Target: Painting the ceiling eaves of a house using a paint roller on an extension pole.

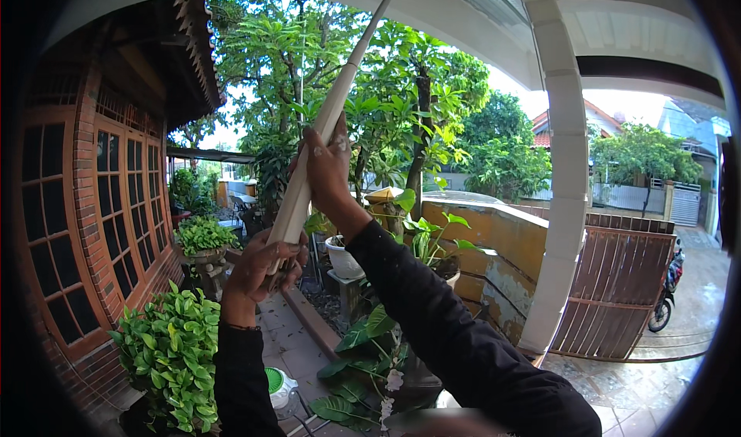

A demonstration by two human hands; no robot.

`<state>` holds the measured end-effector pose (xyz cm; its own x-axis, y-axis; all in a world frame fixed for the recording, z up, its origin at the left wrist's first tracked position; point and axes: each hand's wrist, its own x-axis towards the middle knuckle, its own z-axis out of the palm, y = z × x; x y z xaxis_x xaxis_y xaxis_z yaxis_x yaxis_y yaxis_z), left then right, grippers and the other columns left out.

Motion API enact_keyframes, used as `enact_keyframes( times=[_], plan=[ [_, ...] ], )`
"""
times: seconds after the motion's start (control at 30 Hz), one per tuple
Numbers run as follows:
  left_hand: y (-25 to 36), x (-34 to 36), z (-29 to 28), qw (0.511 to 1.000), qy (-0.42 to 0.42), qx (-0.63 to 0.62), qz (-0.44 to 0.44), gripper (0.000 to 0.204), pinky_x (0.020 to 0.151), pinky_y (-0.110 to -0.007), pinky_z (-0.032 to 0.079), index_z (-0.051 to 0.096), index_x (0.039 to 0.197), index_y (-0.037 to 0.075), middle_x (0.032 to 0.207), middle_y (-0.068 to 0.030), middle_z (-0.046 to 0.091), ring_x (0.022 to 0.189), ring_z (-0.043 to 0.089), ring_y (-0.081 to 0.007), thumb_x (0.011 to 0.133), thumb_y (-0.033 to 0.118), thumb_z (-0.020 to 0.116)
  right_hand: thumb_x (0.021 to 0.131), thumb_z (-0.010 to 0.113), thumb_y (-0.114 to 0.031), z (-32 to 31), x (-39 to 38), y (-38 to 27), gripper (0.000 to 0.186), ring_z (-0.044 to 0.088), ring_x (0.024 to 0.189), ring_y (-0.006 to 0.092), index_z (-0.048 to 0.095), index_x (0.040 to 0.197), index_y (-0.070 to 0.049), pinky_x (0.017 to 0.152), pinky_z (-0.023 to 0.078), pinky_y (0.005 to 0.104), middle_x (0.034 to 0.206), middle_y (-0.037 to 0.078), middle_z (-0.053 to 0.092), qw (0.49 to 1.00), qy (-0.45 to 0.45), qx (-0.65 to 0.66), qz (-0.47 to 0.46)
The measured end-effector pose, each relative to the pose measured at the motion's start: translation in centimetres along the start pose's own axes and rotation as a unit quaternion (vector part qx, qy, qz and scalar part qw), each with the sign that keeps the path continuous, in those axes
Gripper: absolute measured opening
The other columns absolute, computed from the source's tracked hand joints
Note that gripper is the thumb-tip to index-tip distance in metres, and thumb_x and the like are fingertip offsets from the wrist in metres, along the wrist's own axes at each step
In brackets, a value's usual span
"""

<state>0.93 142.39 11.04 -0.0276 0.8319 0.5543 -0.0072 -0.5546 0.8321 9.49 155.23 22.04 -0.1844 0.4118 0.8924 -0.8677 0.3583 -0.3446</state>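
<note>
Pole (324, 120) rises steeply from the lower left up to the right, toward the white ceiling (463, 5), its orange tip almost touching it. The left hand (262, 271) wraps the butt end, fingers curled tight round it; the right hand (328, 167) grips higher up the shaft, fingers closed about it, so it sits nearer the tip. A leafy bush (170, 352) stands below, potted plants (421, 244) beyond, then a white pillar (567, 167) and wooden gate (617, 290) off right.
</note>
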Motion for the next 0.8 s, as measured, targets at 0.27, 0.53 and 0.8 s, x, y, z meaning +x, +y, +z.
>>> enact_keyframes(
  times=[0.27, 0.53, 0.8],
  plan=[
    [-1.5, 4.7, 0.2, 1.0, 0.003, 0.021, -0.004, 0.04, 0.041, -0.022, 0.044, 0.056, 0.114, 0.0, 0.084, -0.0067, 0.063, 0.055, 0.058, -0.0091, 0.085, 0.025, 0.067, 0.095, 0.061, -0.016, -3.3, 3.0, 0.3, 0.03, 0.058, 0.047, 0.0178, 0.041, 0.114, -0.005, 0.039, 0.049, 0.0316, 0.075, 0.006, 0.053, 0.999, 0.042, 0.004, 0.01],
    [-2.0, 4.9, 0.5, 1.0, -0.011, 0.013, 0.015, 0.039, 0.04, -0.023, 0.045, 0.056, 0.113, 0.0, 0.084, -0.007, 0.062, 0.054, 0.058, -0.0098, 0.084, 0.024, 0.066, 0.095, 0.061, -0.017, -3.8, 2.9, 0.6, 0.034, 0.059, 0.048, 0.0175, 0.039, 0.12, -0.005, 0.039, 0.05, 0.031, 0.076, 0.006, 0.054, 0.999, 0.029, -0.011, -0.01],
    [-1.2, -0.8, -1.1, 1.0, -0.009, -0.015, 0.019, 0.039, 0.04, -0.024, 0.044, 0.056, 0.112, -0.001, 0.081, -0.0096, 0.063, 0.05, 0.057, -0.0114, 0.084, 0.023, 0.069, 0.096, 0.057, -0.009, 0.7, -1.1, 0.5, 0.079, 0.057, 0.048, 0.0165, 0.008, 0.158, -0.015, 0.041, 0.051, 0.0308, 0.076, 0.007, 0.054, 0.999, 0.013, -0.034, -0.001]
  ],
)
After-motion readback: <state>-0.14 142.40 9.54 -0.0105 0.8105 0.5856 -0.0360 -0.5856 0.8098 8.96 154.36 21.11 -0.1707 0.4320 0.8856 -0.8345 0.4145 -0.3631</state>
